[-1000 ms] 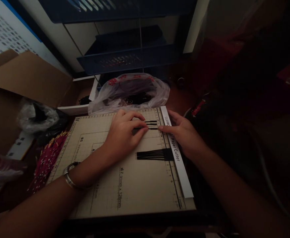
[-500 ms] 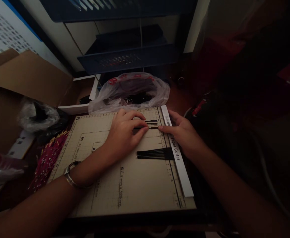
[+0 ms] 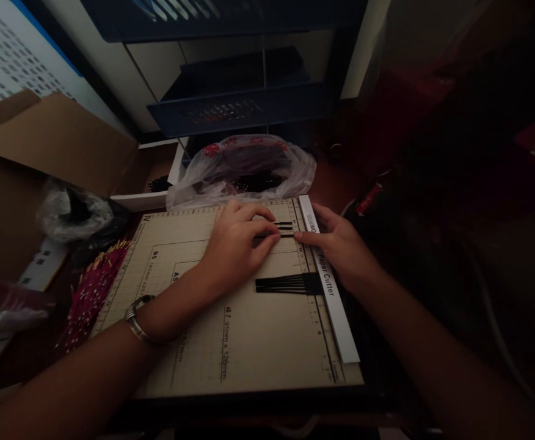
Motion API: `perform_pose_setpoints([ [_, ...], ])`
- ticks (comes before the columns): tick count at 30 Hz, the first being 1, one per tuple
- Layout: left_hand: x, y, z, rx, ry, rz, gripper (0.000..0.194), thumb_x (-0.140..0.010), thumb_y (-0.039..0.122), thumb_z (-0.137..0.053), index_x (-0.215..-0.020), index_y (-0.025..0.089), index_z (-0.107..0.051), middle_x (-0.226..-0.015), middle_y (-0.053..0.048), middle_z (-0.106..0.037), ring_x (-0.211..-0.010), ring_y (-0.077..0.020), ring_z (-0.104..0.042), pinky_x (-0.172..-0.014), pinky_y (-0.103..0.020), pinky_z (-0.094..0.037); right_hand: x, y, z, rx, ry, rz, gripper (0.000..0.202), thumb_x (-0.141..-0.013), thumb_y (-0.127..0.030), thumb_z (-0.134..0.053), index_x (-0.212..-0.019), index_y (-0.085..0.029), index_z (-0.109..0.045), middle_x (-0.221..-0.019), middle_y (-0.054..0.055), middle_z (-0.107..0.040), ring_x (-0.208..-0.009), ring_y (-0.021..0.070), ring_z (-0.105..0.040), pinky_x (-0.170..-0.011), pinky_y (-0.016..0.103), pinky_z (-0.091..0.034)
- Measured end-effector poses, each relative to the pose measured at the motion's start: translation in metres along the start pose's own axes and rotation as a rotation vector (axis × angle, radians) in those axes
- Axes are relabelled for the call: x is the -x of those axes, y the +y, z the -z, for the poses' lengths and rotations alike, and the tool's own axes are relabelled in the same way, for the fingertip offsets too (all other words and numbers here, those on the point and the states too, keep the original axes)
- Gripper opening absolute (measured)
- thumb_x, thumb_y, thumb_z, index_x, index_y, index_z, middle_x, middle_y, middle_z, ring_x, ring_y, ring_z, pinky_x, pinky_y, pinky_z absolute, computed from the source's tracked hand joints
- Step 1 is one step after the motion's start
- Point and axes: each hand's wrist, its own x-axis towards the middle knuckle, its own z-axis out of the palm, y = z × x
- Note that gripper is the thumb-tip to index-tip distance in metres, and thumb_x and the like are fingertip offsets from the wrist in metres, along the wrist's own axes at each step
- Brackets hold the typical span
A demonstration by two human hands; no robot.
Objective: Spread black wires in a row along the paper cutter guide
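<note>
Fingers of the left hand (image 3: 233,244) press flat on a few thin black strips (image 3: 282,229) near the cutter board's (image 3: 249,342) far right corner; the right hand (image 3: 341,247) rests loosely curled on the white cutting rail (image 3: 329,287), holding nothing. A slight nudge could skew the strips, or fingertips may stray under the rail. A second black bundle (image 3: 288,284) lies nearer; a plastic bag (image 3: 244,168) crowds the far edge.

White bar (image 3: 328,276) reads "Paper Cutter" (start hidden).
</note>
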Motion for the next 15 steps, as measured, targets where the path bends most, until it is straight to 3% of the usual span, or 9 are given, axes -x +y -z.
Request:
perform_pose_setpoints([
  [15, -0.0009, -0.0012, -0.0013, 0.002, 0.017, -0.025, 0.011, -0.097, 0.021, -0.072, -0.091, 0.022, -0.081, -0.112, -0.004, -0.077, -0.101, -0.0278, -0.058, -0.092, -0.048, -0.046, -0.0032, 0.0065, 0.0032, 0.008, -0.042, 0.08, 0.08, -0.067, -0.021, -0.082, -0.145, -0.016, -0.06, -0.139, 0.011, -0.07, -0.127, 0.0285, -0.069, -0.117, 0.049, -0.053],
])
